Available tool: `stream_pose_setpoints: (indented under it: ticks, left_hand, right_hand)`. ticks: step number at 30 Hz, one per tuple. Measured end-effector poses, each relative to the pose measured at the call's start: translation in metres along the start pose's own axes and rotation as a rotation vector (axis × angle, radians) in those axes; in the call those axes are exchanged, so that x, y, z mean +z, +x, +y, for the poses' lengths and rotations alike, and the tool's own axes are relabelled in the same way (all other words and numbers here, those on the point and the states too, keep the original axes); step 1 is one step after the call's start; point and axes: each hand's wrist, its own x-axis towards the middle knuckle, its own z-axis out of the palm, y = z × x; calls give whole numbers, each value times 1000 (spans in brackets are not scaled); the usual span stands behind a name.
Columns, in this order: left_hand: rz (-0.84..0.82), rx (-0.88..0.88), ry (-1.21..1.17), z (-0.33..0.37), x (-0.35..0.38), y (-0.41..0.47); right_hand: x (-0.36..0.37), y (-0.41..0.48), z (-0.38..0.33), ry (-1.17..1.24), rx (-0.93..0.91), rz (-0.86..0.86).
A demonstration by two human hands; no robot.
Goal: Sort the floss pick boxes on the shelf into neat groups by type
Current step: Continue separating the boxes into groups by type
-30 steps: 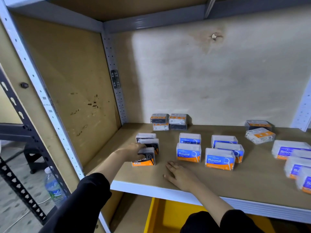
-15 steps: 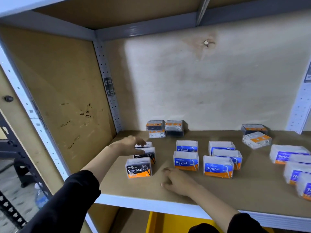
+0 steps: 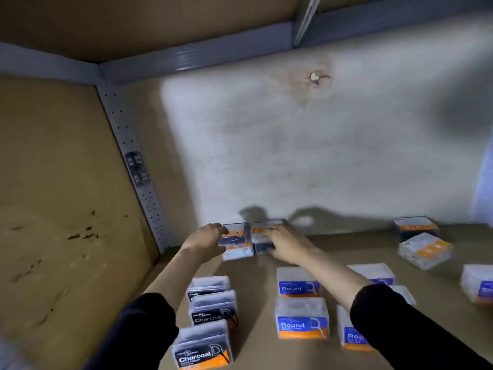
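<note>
Left hand point(image 3: 205, 240) and right hand point(image 3: 289, 245) were apart, each on its own stack against the back wall point(image 3: 320, 156). Left fingers curled over the top edge of the left stack of floss pick boxes point(image 3: 237, 243), a dark orange-labelled box on a pale one. Right hand lay over the right stack point(image 3: 262, 237), just beside the left one. Too blurred to tell whether it gripped or only rested.

On the shelf board point(image 3: 256, 303):
- three Charcoal boxes point(image 3: 213, 308) in a column, nearer than the left wrist
- Round boxes point(image 3: 301, 317) in rows, under and around the right forearm
- two more orange-labelled boxes point(image 3: 424, 249), well right of the right hand, front one tilted
</note>
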Motion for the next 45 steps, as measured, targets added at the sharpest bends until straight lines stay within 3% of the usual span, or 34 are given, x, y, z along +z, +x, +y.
stream_pose_setpoints:
  ticks: [14,22,24,29,36,40,45]
  left_hand:
    - [-86,10,62,-14,65,82]
    - [-46,39,122,-12,70,77]
    - [-43,57,133,-12,69,73]
    - [-64,36,-32,-13,48,60]
    - [-154,21,-355,2,-23,30]
    - [-272,71,-347,14,-58,9]
    - [-343,113,-324,34,-86,-23]
  right_hand:
    - [41,67,42,-213,58,-105]
    - [48,66,45,-302,-6,-11]
    - [41,60,47,-216,6,-4]
    - [10,44,66,318,164,23]
    - [-49,-1,83,825,297,-148]
    - [-75,-30,84,927,310,-177]
    - [-103,-65,77,859,258,-194]
